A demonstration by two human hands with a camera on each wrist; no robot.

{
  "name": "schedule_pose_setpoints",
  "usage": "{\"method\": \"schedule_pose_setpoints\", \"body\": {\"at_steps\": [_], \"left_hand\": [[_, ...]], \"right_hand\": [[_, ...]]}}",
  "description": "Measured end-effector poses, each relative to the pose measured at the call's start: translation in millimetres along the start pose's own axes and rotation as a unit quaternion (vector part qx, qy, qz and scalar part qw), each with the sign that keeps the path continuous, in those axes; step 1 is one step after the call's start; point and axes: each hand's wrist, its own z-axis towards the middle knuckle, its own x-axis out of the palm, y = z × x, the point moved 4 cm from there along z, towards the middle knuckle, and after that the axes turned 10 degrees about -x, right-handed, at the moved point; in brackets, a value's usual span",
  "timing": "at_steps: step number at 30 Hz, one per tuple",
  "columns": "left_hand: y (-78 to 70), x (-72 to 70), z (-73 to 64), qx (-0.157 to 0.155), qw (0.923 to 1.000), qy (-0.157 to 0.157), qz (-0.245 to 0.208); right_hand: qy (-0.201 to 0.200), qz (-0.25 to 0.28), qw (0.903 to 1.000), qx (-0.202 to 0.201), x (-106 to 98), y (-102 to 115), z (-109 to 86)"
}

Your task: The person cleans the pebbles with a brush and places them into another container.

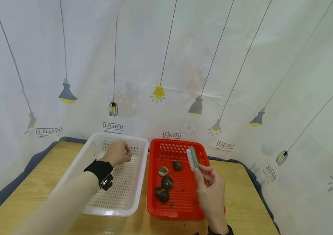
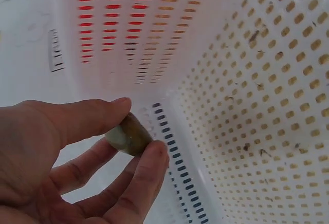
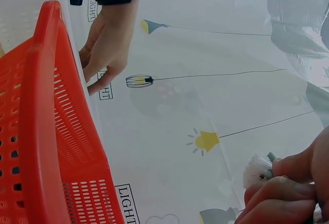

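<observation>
My left hand (image 1: pixel 116 155) pinches a small, smooth greenish-brown stone (image 2: pixel 132 135) between thumb and fingertips, over the far part of the white basket (image 1: pixel 116 193). Seen from the left wrist, the stone's rounded side shows past the fingers. My right hand (image 1: pixel 212 192) grips a small brush (image 1: pixel 194 157) by one end of its green back, with its white bristles facing left. The brush is raised over the right side of the red basket (image 1: pixel 151 169). In that basket lie several rounded stones, such as a dark stone (image 1: pixel 167 182) and a whitish stone (image 1: pixel 163 171), with brown patches on them.
The two perforated baskets stand side by side on a wooden table (image 1: pixel 237 189). Small brown crumbs (image 1: pixel 182 189) lie on the red basket's floor, and dark specks dot the white one's. Behind the table hangs a pale curtain (image 1: pixel 143 58) printed with lamps.
</observation>
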Motion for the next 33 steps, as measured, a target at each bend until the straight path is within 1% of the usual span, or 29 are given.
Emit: {"method": "schedule_pose_setpoints", "body": {"at_steps": [2, 3, 5, 7, 8, 10, 11, 13, 16, 18, 21, 23, 26, 28, 30, 33], "left_hand": [[12.1, 23.1, 17.8, -0.006, 0.9998, 0.009, 0.018], [15.7, 32.0, 23.6, -0.005, 0.9995, 0.019, 0.026], [18.7, 44.7, 30.6, -0.005, 0.9986, 0.038, 0.036], [19.7, 53.9, 31.4, -0.009, 0.9979, 0.047, 0.043], [18.7, 56.4, 30.1, -0.005, 0.9978, 0.046, 0.047], [14.9, 59.4, 25.6, -0.005, 0.9972, 0.050, 0.056], [11.4, 58.5, 20.9, -0.008, 0.9974, 0.050, 0.052], [-5.0, 46.5, 5.0, -0.011, 0.9968, 0.057, 0.055], [-32.2, 23.7, -20.5, -0.030, 0.9949, 0.071, 0.064], [-51.2, 6.3, -36.5, -0.032, 0.9937, 0.074, 0.078], [-63.6, -6.7, -46.5, -0.016, 0.9938, 0.047, 0.099], [-71.0, -15.1, -51.8, 0.006, 0.9941, 0.020, 0.106], [-84.8, -28.4, -60.7, 0.028, 0.9963, -0.006, 0.081], [-95.6, -37.1, -67.8, 0.041, 0.9968, -0.017, 0.066], [-106.5, -43.2, -74.9, 0.048, 0.9974, -0.021, 0.049], [-121.9, -45.4, -86.5, 0.056, 0.9973, -0.021, 0.044]], "right_hand": [[0.000, 0.001, 1.0000, 0.001, 0.2, 0.0, 0.4], [0.000, 0.001, 1.0000, 0.001, 0.2, -0.4, 0.6], [0.001, 0.004, 1.0000, 0.003, 0.7, -0.2, 0.8], [0.002, 0.006, 1.0000, 0.005, 0.7, -0.6, 0.1], [0.002, 0.006, 1.0000, 0.006, 0.6, -0.8, -0.3], [0.003, 0.008, 0.9999, 0.007, 0.9, -1.0, -0.9], [0.003, 0.007, 0.9999, 0.007, 0.9, -0.8, -1.1], [0.001, 0.008, 0.9999, 0.007, 0.8, -0.5, -1.3], [-0.001, 0.008, 1.0000, 0.005, 0.5, 0.6, -1.2], [-0.002, 0.007, 1.0000, 0.003, 0.0, 1.1, -0.9], [-0.001, 0.009, 1.0000, 0.002, 0.0, 2.3, -0.7], [-0.001, 0.007, 1.0000, 0.001, 0.2, 2.6, -0.7], [-0.001, 0.006, 1.0000, 0.002, 0.4, 2.9, -0.8], [0.000, 0.005, 1.0000, 0.003, 0.6, 2.8, -0.8], [0.000, 0.002, 1.0000, 0.002, 0.5, 2.3, -0.6], [0.000, -0.001, 1.0000, 0.003, 0.6, 1.9, -0.4]]}}
